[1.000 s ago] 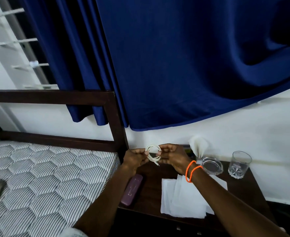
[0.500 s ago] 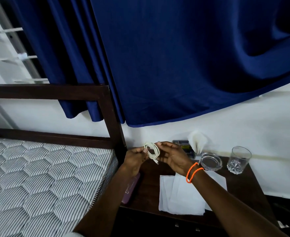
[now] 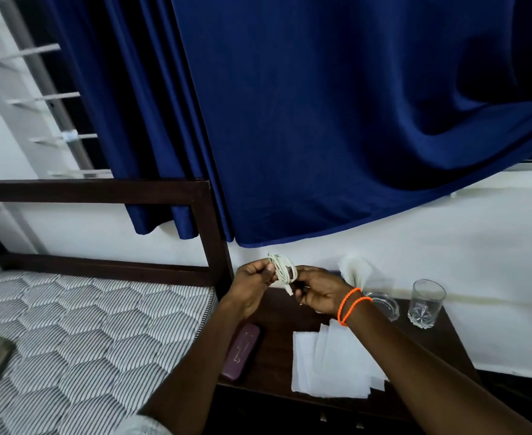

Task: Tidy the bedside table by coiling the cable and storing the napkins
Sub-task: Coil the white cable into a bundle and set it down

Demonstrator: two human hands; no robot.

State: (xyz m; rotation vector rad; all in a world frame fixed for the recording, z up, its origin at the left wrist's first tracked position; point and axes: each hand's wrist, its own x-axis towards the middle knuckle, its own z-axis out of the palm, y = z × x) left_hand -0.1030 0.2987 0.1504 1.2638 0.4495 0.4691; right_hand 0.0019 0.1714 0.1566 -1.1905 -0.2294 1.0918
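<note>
Both hands up over the counter [image 3: 277, 315], left hand [image 3: 252, 285] and right hand [image 3: 319, 291] pinching the white cable [image 3: 285, 270] coil — light, springy, best gripped across its loops.

— What sort of room am I looking into?

— A bedroom in a home, I'd say. My landmark is the dark wooden bed frame [image 3: 208, 221]. Inside it lies a mattress [image 3: 79, 334] quilted in striped hexagons.

— And around it?

— Just right of the frame stands a dark bedside table [image 3: 446, 340] carrying a drinking glass [image 3: 425, 304]. Above and behind the frame hangs a navy curtain [image 3: 321, 120], with white window bars [image 3: 38, 98] to its left.
</note>
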